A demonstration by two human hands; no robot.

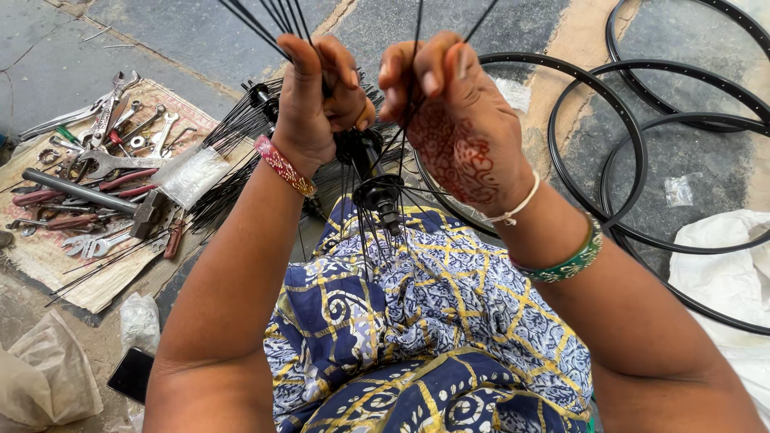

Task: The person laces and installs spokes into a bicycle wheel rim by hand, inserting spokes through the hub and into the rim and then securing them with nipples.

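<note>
My left hand [317, 96] is raised in front of me, fingers closed around a bunch of thin black spokes [257, 24] that fan upward out of view. My right hand [449, 112], marked with a dark red pattern, pinches other black spokes close beside it. Below both hands hangs a black wheel hub [378, 192], with several spokes trailing down from it onto my blue and yellow patterned lap [417, 321]. Each wrist carries bangles.
A mat [48, 256] at left holds several spanners, pliers and a hammer, with a bundle of black spokes [233, 128] beside it. Black wheel rims [642, 160] lie on the floor at right. A white sack [722, 273] sits far right; a phone [131, 374] lies lower left.
</note>
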